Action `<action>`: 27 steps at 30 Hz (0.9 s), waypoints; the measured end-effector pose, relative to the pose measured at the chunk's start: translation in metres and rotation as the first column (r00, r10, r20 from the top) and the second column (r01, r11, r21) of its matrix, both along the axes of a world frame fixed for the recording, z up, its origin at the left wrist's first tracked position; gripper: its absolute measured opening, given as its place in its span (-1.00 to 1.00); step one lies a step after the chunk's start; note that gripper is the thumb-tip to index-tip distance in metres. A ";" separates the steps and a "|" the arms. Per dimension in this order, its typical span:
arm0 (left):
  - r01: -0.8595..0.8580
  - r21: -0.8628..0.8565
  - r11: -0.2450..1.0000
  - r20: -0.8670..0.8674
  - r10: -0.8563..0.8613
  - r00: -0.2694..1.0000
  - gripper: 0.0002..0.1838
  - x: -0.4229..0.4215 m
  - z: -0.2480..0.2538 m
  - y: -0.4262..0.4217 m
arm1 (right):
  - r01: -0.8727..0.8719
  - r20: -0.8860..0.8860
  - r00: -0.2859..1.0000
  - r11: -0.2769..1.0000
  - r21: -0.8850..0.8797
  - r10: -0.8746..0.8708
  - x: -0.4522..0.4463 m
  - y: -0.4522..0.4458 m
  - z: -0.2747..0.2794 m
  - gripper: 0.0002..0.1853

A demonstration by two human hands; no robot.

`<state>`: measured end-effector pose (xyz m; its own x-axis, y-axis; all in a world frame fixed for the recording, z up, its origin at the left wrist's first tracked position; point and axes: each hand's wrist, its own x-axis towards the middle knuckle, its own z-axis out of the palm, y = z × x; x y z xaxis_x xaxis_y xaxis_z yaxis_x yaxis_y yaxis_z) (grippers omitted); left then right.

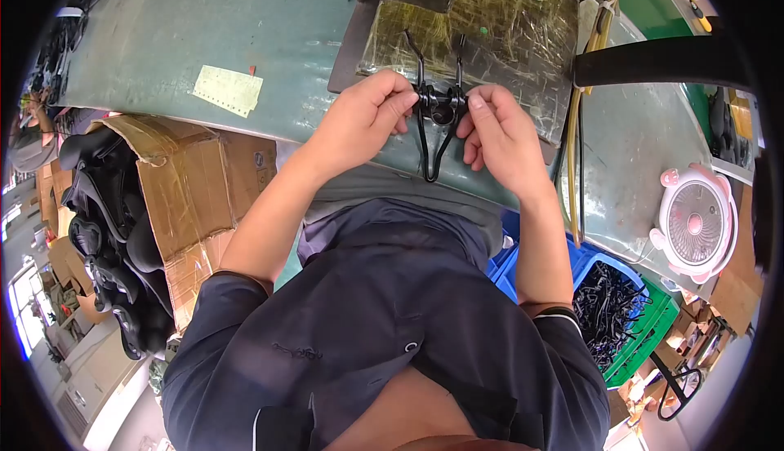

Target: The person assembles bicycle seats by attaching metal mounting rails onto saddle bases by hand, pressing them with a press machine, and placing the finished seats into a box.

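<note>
One black wire frame (424, 147) is held up between two hands, with one black centre piece (442, 113) fitted across its middle. Two prongs of the frame are pointed away beyond the hands, and one closed loop is hung on the near side, over the bench (269, 10) edge. The left side of the frame is pinched between the thumb and forefinger of the left hand (369, 120), the other fingers being curled in. The right side is gripped in the same way by the right hand (501, 137), with its lower fingers loosely bent; the exact contact behind both thumbs is hidden. Only a narrow gap, filled by the centre piece, is left between the two sets of fingertips.

Just beyond the hands, one slab (527, 22) is covered in clear, yellowish film. To the left of the left hand, one pale card (227, 90) is laid on the bench, with one small red tab (252, 70) at its far edge. Nearer and further left, several black padded parts, too overlapped to be counted, are seen beside one cardboard box (192, 186). To the right of the right hand, one pink fan (695, 218) is stood. Below it, one blue bin (581, 260) is filled with black pieces (606, 312), too many to be counted, and one green crate (647, 330) is placed against it.
</note>
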<state>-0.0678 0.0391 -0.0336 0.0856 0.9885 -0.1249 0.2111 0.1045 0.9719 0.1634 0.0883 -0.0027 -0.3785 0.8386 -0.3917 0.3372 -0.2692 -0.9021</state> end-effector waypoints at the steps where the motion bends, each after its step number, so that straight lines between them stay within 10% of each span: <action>1: 0.013 0.053 0.998 -0.011 -0.012 1.000 -0.87 -0.001 -0.003 -0.001 | -0.009 0.005 1.000 1.000 -0.018 0.009 0.000 0.002 0.001 -0.76; 14: 0.000 0.303 0.953 -0.168 0.053 0.984 -0.90 0.005 -0.022 -0.005 | 0.032 0.071 0.997 0.984 -0.177 -0.019 -0.009 0.011 0.005 -0.50; 19: -0.026 0.421 0.907 -0.311 0.171 0.935 -0.76 -0.002 -0.014 -0.012 | -0.089 0.487 0.854 0.869 0.486 -0.185 -0.016 -0.004 0.014 -0.37; 24: -0.167 0.456 0.874 -0.306 0.331 0.893 -0.69 -0.058 0.021 -0.046 | -0.320 0.571 0.757 0.582 0.747 -0.316 -0.065 -0.021 0.005 0.00; 27: -0.273 0.526 0.806 -0.353 0.498 0.792 -0.72 -0.105 0.053 -0.072 | -0.272 0.612 0.749 0.723 0.635 -0.255 -0.074 -0.015 0.010 0.04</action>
